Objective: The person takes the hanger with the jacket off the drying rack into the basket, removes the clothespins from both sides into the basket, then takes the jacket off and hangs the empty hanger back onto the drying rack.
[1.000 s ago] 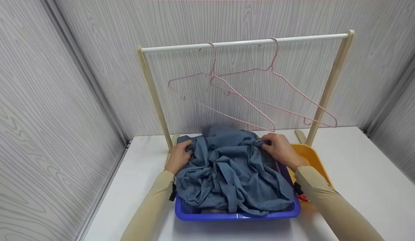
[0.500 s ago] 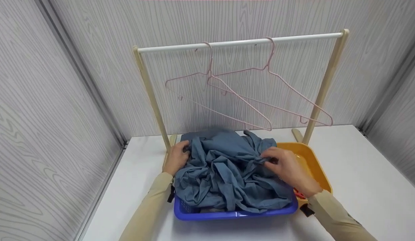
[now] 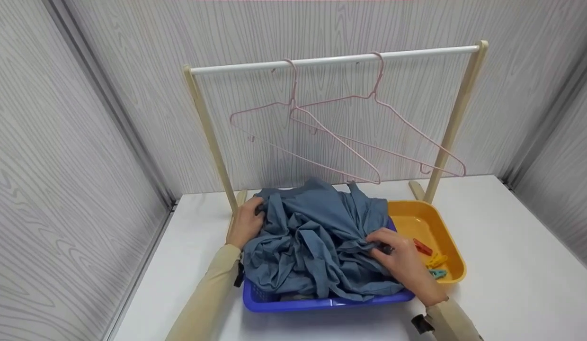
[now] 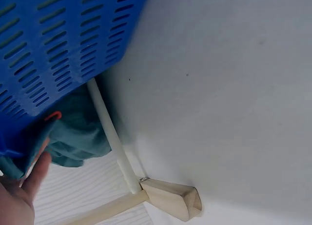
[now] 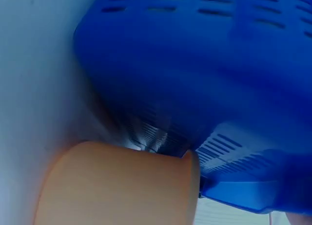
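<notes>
A crumpled blue-grey garment [image 3: 322,222] fills the blue plastic basket [image 3: 293,305] and drapes over its sides. At the basket's back left, my left hand [image 3: 246,222] pinches the garment's edge. In the left wrist view, that hand [image 4: 24,191] is low at the left, beside the hanging cloth [image 4: 78,132] and the slotted basket wall [image 4: 63,44]. Over the basket's right side, my right hand [image 3: 404,260] pinches a gathered fold between thumb and fingers. Only a sliver of that hand shows in the right wrist view, where the basket [image 5: 195,64] dominates.
Behind the basket stands a clothes rack with a white rail [image 3: 331,60] and wooden posts. Two pink hangers [image 3: 341,137] [image 3: 416,128] hang from it. A yellow tray [image 3: 452,237] at the basket's right holds a red clothespin [image 3: 422,246], a yellow one and a teal one [image 3: 438,273].
My right hand has come from the basket's back right corner toward the front, drawing the garment's fold along. The tray's clothespins now show. My left hand has stayed nearly in place.
</notes>
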The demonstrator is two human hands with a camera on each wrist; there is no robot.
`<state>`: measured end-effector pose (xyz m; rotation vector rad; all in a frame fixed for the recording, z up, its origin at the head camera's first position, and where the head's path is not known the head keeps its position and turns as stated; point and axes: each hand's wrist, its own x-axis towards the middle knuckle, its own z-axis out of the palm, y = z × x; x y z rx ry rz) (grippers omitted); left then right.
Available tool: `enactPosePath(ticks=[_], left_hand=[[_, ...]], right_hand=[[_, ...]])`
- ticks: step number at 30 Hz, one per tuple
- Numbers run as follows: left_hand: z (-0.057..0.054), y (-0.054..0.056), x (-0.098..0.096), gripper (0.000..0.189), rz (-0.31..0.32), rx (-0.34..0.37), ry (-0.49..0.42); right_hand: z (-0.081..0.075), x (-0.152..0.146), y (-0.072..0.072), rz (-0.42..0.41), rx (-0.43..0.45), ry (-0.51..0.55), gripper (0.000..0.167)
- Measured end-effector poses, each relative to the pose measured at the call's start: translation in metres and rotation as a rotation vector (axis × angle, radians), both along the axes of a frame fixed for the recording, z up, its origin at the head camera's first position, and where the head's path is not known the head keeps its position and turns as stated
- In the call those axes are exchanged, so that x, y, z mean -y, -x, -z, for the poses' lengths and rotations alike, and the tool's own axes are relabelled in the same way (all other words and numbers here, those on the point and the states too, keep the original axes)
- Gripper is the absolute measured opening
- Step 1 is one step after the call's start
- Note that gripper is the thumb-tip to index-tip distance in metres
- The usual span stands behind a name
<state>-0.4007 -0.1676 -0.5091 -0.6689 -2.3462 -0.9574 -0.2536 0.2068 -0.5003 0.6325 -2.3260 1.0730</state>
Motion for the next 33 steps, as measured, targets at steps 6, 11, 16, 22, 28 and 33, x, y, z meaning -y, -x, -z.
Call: enactPosePath(ticks=[6,11,16,22,28,33], left_hand=[[-0.004,-0.004,0.003,0.023,0.036,-0.021,-0.034],[-0.015,-0.015,0.006,0.023,0.104,-0.021,-0.108],[-0.028,-0.033,0.006,0.025,0.207,-0.034,-0.119],[-0.037,-0.062,0.0,0.028,0.329,-0.025,-0.033],[-0.034,-0.089,-0.012,0.023,0.466,0.055,0.084],[-0.029,-0.103,-0.021,0.022,0.496,0.092,0.189]], right_hand=[[0.002,0.0,0.0,0.023,0.014,0.029,0.033],[0.001,0.001,0.001,0.038,0.011,0.015,0.032],[0.002,0.0,0.002,0.069,-0.025,-0.016,0.03],[0.002,0.0,0.002,0.092,0.034,-0.027,0.028],[0.003,0.0,0.001,0.086,0.062,-0.019,0.03],[0.003,-0.001,0.001,0.045,0.046,-0.004,0.033]])
